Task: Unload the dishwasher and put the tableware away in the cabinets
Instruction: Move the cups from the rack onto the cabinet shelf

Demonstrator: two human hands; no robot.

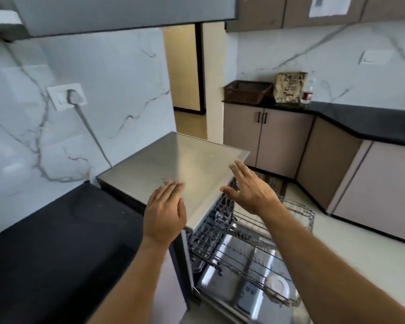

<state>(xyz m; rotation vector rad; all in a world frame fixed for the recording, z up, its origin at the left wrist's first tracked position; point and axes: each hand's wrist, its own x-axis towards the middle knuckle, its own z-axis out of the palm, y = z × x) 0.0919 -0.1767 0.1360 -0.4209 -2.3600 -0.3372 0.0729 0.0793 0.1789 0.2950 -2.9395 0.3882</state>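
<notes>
Both your forearms are bare, with no sleeve showing up to the frame's edge at 6 o'clock. Your left hand (165,215) and right hand (249,189) wear no gloves, and no ring, watch or band shows on either wrist or any finger.

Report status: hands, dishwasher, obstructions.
Both hands open, empty: left hand, right hand. Dishwasher open, rack out, looks nearly empty. Nothing seen in the way.
</notes>
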